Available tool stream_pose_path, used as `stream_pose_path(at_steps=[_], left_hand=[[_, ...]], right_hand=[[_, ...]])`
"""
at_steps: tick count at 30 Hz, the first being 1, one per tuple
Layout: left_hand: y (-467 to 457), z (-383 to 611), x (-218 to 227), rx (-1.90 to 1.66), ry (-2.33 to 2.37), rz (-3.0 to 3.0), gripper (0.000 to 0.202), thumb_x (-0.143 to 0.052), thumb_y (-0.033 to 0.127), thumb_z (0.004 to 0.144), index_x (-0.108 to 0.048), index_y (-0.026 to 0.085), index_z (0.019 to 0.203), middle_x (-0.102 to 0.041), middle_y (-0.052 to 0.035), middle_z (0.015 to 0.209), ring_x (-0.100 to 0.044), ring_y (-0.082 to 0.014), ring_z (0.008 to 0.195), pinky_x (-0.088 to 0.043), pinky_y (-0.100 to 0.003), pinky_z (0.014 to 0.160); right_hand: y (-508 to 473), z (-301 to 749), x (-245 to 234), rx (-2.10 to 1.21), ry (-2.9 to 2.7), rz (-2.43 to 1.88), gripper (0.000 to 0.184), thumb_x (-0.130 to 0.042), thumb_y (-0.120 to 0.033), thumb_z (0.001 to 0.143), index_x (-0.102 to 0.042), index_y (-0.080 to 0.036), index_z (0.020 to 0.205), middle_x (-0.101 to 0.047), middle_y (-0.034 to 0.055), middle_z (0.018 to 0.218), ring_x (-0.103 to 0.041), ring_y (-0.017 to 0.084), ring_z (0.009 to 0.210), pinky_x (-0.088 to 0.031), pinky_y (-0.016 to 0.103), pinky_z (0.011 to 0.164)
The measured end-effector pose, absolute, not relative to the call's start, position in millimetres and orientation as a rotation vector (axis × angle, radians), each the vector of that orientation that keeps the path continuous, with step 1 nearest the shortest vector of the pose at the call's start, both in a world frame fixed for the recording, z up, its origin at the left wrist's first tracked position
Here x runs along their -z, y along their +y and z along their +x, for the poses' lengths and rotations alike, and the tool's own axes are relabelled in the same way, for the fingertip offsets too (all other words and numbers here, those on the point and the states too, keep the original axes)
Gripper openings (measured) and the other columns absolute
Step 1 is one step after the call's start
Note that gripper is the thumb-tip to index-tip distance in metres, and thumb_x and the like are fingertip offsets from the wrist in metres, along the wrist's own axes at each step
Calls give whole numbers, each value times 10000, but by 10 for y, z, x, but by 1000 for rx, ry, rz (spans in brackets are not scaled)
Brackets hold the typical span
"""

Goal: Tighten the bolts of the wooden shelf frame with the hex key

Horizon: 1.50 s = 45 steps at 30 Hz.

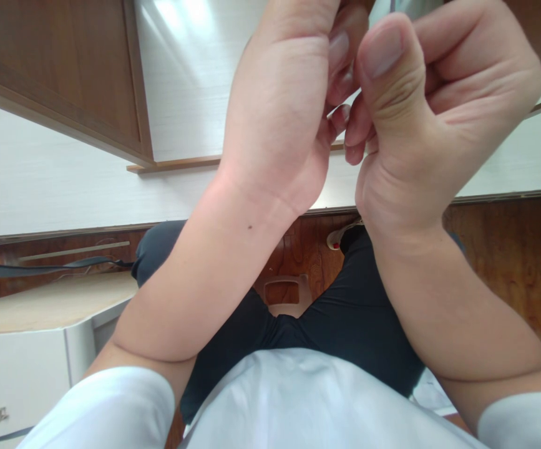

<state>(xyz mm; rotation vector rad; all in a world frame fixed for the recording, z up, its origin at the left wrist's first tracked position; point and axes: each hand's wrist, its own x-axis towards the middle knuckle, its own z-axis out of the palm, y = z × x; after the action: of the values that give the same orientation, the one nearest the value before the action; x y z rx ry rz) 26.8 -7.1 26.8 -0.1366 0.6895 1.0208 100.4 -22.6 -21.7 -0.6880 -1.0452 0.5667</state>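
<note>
Both hands are raised close to the camera at the top of the view, nearly touching each other. My right hand (pixel 433 106) is closed, its thumb pressed toward its curled fingers in a pinch. A small sliver of something thin and dark (pixel 392 5) shows just above that thumb, too little of it to name. With its back and wrist toward me, my left hand (pixel 279 106) has its fingers curled inward beside the right fingertips. Its upper part is cut off by the frame's top edge, and whatever it pinches is hidden.
Behind the hands lies a pale tabletop (pixel 64 168) with a brown wooden panel (pixel 59 68) standing at the left. A white cabinet (pixel 17 362) with a light wood top is at lower left. Between my legs a stool's edge (pixel 305 290) shows above the brown floor (pixel 508 262).
</note>
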Motion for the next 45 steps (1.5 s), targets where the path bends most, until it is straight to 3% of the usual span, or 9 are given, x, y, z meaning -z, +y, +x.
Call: stream_pose_path(at_steps=[12, 19, 24, 30, 33, 36, 40, 42, 45], left_hand=[[-62, 297, -278, -1004, 636, 197, 482, -399, 670, 1005, -674, 275, 1016, -627, -57, 817, -715, -433, 1162, -605, -356, 544], [-64, 299, -285, -1131, 778, 527, 490, -287, 394, 1098, -712, 211, 935, -666, -42, 899, -599, -452, 1348, -518, -225, 487], [-71, 271, -295, -1108, 837, 646, 492, -294, 375, 1105, -753, 216, 1023, -677, -24, 948, -710, -336, 1223, -388, -126, 427], [-101, 224, -275, -1030, 1229, 336, 510, -565, 705, 928, -716, 338, 1247, -728, 3, 1050, -748, -309, 1113, -495, -161, 465], [-115, 204, -242, -1071, 1127, 448, 424, -720, 596, 862, -755, 329, 1189, -729, 16, 1036, -747, -304, 1105, -442, -132, 454], [-132, 205, -240, -1131, 906, 641, 199, -680, 403, 925, -803, 280, 1022, -729, 42, 1011, -767, -198, 942, -363, -106, 461], [-151, 222, -255, -1215, 640, 681, 319, -510, 217, 1014, -731, 167, 789, -704, 69, 921, -540, 7, 524, -313, -140, 462], [-160, 228, -253, -1231, 556, 656, 311, -502, 195, 1019, -717, 153, 798, -608, 46, 739, -386, 14, 453, -313, -169, 450], [-172, 237, -253, -1217, 548, 666, 328, -490, 261, 1040, -728, 142, 848, -304, 44, 576, -285, -36, 453, -279, -216, 402]], right_hand=[[-270, 1023, 180, -782, -1027, -696, 521, -653, -705, 861, -565, -250, 624, -588, -19, 545, -378, 91, 392, -258, 340, 392], [-294, 1050, 193, -844, -1067, -707, 420, -738, -557, 880, -584, -227, 671, -602, -35, 590, -467, 107, 447, -280, 330, 425], [-299, 1044, 191, -872, -1040, -629, 389, -767, -522, 864, -668, -175, 717, -562, -45, 541, -434, 86, 397, -218, 317, 385], [-250, 1011, 217, -740, -1048, -676, 389, -741, -538, 874, -624, -202, 717, -531, -63, 516, -402, 80, 389, -271, 317, 399], [-254, 1036, 235, -683, -1088, -729, 366, -706, -544, 911, -636, -219, 761, -538, -61, 565, -410, 73, 415, -289, 301, 404], [-283, 1075, 250, -694, -1133, -781, 253, -707, -465, 938, -665, -246, 818, -546, -52, 619, -450, 84, 462, -318, 283, 418], [-283, 1114, 275, -687, -1193, -766, 235, -693, -425, 953, -638, -221, 848, -539, -50, 644, -459, 64, 481, -330, 239, 423], [-263, 1130, 285, -716, -1204, -707, 243, -689, -407, 959, -623, -196, 860, -555, -48, 665, -468, 49, 488, -334, 213, 427], [-236, 1159, 294, -786, -1225, -639, 249, -670, -379, 985, -615, -176, 851, -567, -37, 675, -493, 47, 489, -313, 201, 399]])
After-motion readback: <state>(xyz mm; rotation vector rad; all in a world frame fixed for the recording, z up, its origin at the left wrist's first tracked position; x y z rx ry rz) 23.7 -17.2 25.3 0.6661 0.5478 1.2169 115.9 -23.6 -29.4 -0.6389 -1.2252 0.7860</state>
